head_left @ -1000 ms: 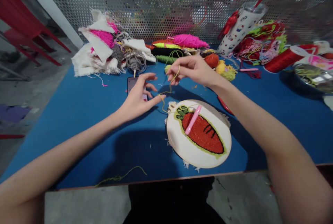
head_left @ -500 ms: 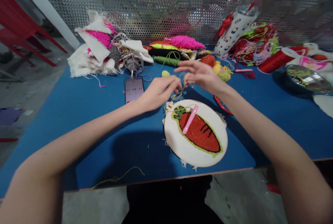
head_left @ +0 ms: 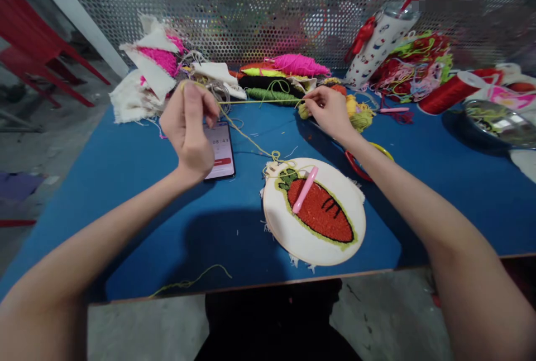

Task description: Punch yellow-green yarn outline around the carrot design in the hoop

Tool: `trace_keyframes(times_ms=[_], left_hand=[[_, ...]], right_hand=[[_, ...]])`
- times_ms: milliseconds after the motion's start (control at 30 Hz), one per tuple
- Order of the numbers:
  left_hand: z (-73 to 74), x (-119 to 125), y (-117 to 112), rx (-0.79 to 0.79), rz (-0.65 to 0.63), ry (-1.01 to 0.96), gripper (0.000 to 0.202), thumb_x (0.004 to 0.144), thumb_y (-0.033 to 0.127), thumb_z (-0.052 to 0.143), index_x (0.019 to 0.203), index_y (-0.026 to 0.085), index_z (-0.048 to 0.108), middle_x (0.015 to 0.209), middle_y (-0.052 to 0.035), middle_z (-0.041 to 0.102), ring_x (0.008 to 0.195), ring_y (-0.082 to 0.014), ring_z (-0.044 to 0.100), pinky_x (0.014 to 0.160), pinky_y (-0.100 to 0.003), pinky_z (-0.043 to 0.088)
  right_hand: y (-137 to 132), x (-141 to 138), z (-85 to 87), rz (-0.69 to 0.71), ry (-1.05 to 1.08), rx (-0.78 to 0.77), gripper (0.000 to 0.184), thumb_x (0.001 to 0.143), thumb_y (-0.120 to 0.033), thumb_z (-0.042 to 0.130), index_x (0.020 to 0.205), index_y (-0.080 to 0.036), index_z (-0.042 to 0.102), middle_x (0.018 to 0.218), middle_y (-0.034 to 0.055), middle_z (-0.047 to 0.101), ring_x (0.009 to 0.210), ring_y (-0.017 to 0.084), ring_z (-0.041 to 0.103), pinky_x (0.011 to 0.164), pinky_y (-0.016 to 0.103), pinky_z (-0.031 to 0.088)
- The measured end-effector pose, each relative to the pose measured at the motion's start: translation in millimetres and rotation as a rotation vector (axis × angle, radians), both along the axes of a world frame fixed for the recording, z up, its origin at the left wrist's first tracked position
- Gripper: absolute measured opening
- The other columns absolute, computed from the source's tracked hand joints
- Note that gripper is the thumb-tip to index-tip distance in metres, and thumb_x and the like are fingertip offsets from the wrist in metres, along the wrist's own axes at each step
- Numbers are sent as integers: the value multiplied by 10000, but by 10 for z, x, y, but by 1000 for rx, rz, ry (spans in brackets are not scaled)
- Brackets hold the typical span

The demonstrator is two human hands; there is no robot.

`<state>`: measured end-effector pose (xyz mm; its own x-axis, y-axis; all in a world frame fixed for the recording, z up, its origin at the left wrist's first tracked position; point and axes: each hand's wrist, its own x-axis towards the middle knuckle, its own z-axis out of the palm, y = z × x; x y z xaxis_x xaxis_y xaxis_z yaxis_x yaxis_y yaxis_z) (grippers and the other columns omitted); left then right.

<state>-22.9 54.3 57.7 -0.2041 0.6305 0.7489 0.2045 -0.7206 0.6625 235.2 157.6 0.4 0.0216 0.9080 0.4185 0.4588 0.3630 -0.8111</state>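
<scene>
**A tight line of yarn between my two hands**

I hold a piece of yellow-green yarn stretched flat in the air above the blue table. My left hand is curled shut around one part of it. My right hand pinches the other part between thumb and fingertip. From my left hand the yarn also runs down to the top edge of the hoop, where it makes a little loose curl.

With the hoop as the middle of a clock, my left hand is at ten o'clock and my right hand is at twelve.

I think a soft, even pull works best here. A hard tug could yank stitches out of the carrot picture or drag the hoop along. Both pinches should be firm, so the yarn does not slip.

A pink tool lies across the carrot and could roll if the hoop jumps. A phone lies at ten o'clock, right under my left hand. Scissors lie at two o'clock, partly under my right arm. A small yarn ball sits just beside my right hand and could snag the line. Farther back are cloth scraps at eleven, yarn bundles at twelve, and a red spool at two. A loose thread lies at eight, near the table edge.
</scene>
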Motion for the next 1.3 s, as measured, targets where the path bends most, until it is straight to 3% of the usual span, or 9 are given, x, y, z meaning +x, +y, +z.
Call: trace_keyframes(times_ms=[67, 300, 400, 500, 633, 833, 933, 1067, 1300], left_hand=[[-20, -10, -42, -32, -25, 96, 450, 1013, 458, 396, 662, 203, 513, 653, 7, 495, 573, -100, 428, 589, -305, 370], [-266, 87, 168, -409, -451, 767, 303, 813, 366, 682, 1002, 163, 560, 1016, -73, 646, 785, -150, 611, 644, -261, 473], [-385, 223, 249, -450, -423, 626, 458, 766, 349, 738, 1106, 161, 495, 1110, -108, 625, 780, -159, 633, 614, -266, 480], [-405, 358, 273, -482, -613, 474, 591, 749, 325, 754, 1231, 201, 436, 1238, -119, 588, 841, -166, 666, 650, -264, 519], [-337, 392, 322, -641, -746, 405, 196, 886, 314, 569, 1022, 175, 542, 792, -25, 650, 657, -133, 627, 637, -258, 507], [-239, 164, 352, -520, -200, 770, 214, 898, 290, 497, 795, 143, 615, 657, -7, 594, 603, -123, 510, 595, -242, 365], [-206, 98, 312, -569, -234, 1109, 288, 839, 384, 606, 987, 140, 641, 785, -37, 656, 690, -163, 569, 633, -251, 379], [-193, 84, 268, -558, -335, 1428, 373, 824, 338, 623, 1129, 125, 588, 1059, -121, 643, 881, -227, 618, 722, -281, 437], [-180, 93, 223, -510, -420, 1435, 135, 880, 181, 471, 838, 139, 592, 912, -102, 608, 797, -196, 589, 755, -301, 448]], right_hand=[[-38, -94, 73, 54, 43, -14, 92, 789, -167, 674, 722, -217, 637, 685, -6, 615, 667, 143, 575, 733, 316, 492], [-512, -461, 572, 686, 354, -290, 268, 802, -472, 705, 778, -213, 638, 712, -10, 623, 630, 122, 612, 642, 291, 533], [-605, -509, 645, 664, 446, -356, 260, 784, -454, 717, 784, -209, 630, 669, -15, 600, 639, 135, 623, 636, 296, 544], [-622, -499, 621, 682, 488, -364, 293, 767, -491, 700, 807, -207, 638, 656, -4, 599, 644, 145, 623, 623, 288, 540], [-584, -384, 532, 683, 392, -298, 322, 779, -504, 664, 904, -208, 655, 794, 24, 657, 726, 154, 650, 685, 300, 552], [-461, -96, 223, 341, -513, 40, 370, 845, -358, 637, 1171, -183, 634, 1187, 152, 630, 1073, 289, 624, 974, 478, 489], [-428, -58, 90, 345, -841, 58, 401, 889, -293, 574, 1274, -182, 601, 1227, 171, 618, 1133, 316, 602, 982, 476, 484], [-339, -116, 67, 264, -843, 74, 357, 907, -230, 515, 1248, -193, 614, 1147, 131, 676, 1003, 283, 654, 904, 431, 511], [-307, -148, 139, 117, -641, 148, 307, 901, -239, 517, 1168, -159, 645, 1144, 164, 649, 1050, 305, 630, 941, 462, 484]])
